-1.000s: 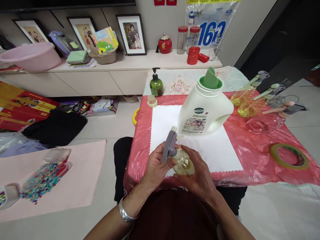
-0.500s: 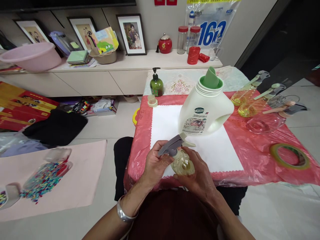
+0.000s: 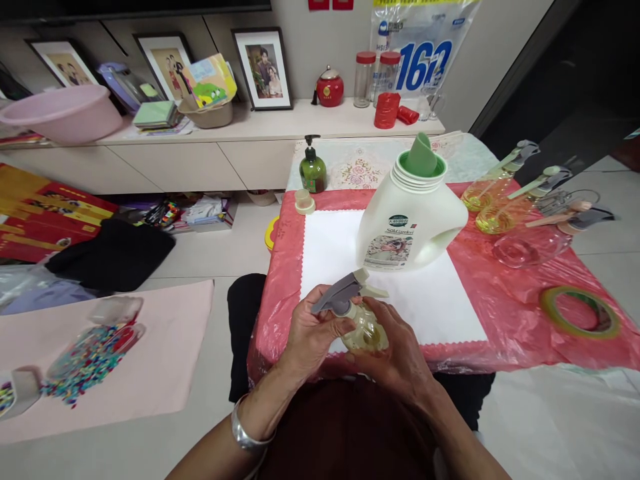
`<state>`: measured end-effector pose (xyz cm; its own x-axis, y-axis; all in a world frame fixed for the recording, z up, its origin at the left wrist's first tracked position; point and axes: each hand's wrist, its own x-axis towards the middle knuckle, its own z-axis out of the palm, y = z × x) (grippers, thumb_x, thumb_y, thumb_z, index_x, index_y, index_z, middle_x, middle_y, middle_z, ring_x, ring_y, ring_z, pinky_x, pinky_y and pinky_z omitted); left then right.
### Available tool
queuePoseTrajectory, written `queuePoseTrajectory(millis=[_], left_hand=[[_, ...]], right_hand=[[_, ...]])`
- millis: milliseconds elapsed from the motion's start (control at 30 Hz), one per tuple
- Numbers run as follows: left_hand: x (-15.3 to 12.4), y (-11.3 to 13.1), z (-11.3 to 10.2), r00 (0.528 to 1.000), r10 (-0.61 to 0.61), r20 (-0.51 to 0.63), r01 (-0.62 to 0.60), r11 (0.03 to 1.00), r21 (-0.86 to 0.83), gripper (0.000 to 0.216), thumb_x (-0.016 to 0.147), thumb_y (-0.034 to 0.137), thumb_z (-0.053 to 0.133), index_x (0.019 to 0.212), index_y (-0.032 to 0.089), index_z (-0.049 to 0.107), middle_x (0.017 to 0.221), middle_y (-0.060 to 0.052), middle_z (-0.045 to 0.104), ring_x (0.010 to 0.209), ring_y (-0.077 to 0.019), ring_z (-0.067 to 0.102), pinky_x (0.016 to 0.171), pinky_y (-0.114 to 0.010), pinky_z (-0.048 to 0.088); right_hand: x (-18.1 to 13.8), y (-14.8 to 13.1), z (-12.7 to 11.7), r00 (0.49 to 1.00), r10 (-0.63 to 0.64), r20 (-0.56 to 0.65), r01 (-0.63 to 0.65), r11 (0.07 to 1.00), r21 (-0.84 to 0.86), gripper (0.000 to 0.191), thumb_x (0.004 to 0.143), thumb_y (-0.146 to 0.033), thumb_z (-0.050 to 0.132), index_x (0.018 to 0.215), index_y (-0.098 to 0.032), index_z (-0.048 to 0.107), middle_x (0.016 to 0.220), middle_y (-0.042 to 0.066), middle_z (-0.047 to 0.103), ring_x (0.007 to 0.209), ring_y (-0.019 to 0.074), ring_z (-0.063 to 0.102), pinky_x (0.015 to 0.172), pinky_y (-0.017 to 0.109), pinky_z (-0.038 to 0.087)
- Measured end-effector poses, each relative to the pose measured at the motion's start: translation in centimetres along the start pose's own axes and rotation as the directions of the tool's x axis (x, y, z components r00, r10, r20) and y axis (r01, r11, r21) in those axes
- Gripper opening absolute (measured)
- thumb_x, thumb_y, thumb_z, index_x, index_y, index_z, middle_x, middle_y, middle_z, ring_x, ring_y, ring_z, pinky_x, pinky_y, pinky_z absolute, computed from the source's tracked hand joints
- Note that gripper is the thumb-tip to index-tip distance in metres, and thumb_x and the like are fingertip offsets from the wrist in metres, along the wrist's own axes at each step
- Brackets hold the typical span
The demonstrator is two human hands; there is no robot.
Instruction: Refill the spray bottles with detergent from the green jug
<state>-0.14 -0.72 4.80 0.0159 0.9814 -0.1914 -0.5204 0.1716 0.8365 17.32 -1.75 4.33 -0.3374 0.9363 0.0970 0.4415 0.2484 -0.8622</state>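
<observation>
The left hand [image 3: 313,327] grips the grey spray head [image 3: 341,295], thumb and fingers closed at its back and neck. The right hand [image 3: 403,353] curls around the body of the clear spray bottle [image 3: 369,333], which contains pale yellowish liquid. The bottle sits between the two hands, over the near edge of the bench [image 3: 500,333].

Just beyond the hands, a white sheet [image 3: 330,243] with a scalloped edge lies on red plastic covering [image 3: 280,287], and a large white jug [image 3: 400,207] stands on it, a green spout [image 3: 423,157] in its mouth. Farther ahead of the left hand are a small translucent cap [image 3: 304,202] and a green pump bottle [image 3: 313,175]. Well to the right of the right hand lies a roll of tape [image 3: 607,321]; beyond it, three more spray bottles [image 3: 530,245] are grouped together. A silver bracelet [image 3: 240,427] circles the left wrist.
</observation>
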Motion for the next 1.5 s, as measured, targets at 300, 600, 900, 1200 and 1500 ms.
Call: queuePoseTrajectory(millis=[300, 600, 900, 1200, 1500], left_hand=[[0.2, 2.1, 0.1, 0.978, -0.077, 0.192, 0.079, 0.997, -0.005, 0.052, 0.063, 0.034, 0.096, 0.104, 0.017, 0.069, 0.096, -0.009, 0.080, 0.105, -0.0306, 0.074, 0.095, -0.043, 0.056], [0.4, 0.5, -0.8, 0.987, -0.069, 0.142, 0.070, 0.998, -0.004, 0.050, 0.065, 0.031, 0.096, 0.106, 0.020, 0.069, 0.089, -0.001, 0.076, 0.082, -0.0154, 0.072, 0.078, -0.025, 0.055], [0.3, 1.0, -0.6, 0.997, -0.072, 0.007, 0.072, 0.997, 0.036, 0.050, 0.054, 0.027, 0.100, 0.094, 0.017, 0.073, 0.088, -0.001, 0.078, 0.075, -0.0115, 0.069, 0.069, -0.019, 0.052], [0.3, 1.7, -0.7, 0.986, -0.111, 0.127, 0.111, 0.994, 0.009, 0.042, 0.062, 0.029, 0.097, 0.095, 0.017, 0.074, 0.092, -0.004, 0.079, 0.082, -0.0159, 0.072, 0.077, -0.024, 0.054], [0.5, 2.3, -0.7, 0.989, -0.040, 0.140, 0.014, 0.983, 0.184, 0.044, 0.068, 0.034, 0.093, 0.105, 0.021, 0.074, 0.099, -0.004, 0.075, 0.088, -0.0164, 0.068, 0.079, -0.025, 0.052]], right_hand=[[0.0, -0.7, -1.2, 0.980, 0.091, 0.179, -0.142, 0.944, 0.297, 0.078, 0.074, -0.030, 0.081, 0.145, -0.025, 0.052, 0.137, 0.005, 0.056, 0.125, 0.0241, 0.057, 0.110, 0.038, 0.048], [0.1, -0.7, -1.0, 0.981, 0.131, 0.140, -0.162, 0.956, 0.243, 0.079, 0.078, -0.036, 0.078, 0.150, -0.022, 0.047, 0.141, 0.009, 0.054, 0.131, 0.0262, 0.052, 0.116, 0.046, 0.043], [0.1, -0.8, -0.9, 0.980, 0.142, 0.136, -0.168, 0.966, 0.197, 0.077, 0.077, -0.034, 0.079, 0.148, -0.027, 0.049, 0.138, 0.007, 0.055, 0.124, 0.0241, 0.057, 0.110, 0.043, 0.049], [0.1, -0.8, -1.6, 0.957, 0.148, 0.250, -0.230, 0.910, 0.344, 0.083, 0.070, -0.033, 0.081, 0.147, -0.022, 0.051, 0.139, 0.009, 0.055, 0.122, 0.0261, 0.058, 0.110, 0.044, 0.047], [0.0, 0.4, -1.0, 0.989, 0.131, 0.072, -0.139, 0.982, 0.128, 0.066, 0.076, -0.032, 0.072, 0.139, -0.022, 0.055, 0.132, 0.009, 0.057, 0.116, 0.0257, 0.059, 0.103, 0.042, 0.053]])
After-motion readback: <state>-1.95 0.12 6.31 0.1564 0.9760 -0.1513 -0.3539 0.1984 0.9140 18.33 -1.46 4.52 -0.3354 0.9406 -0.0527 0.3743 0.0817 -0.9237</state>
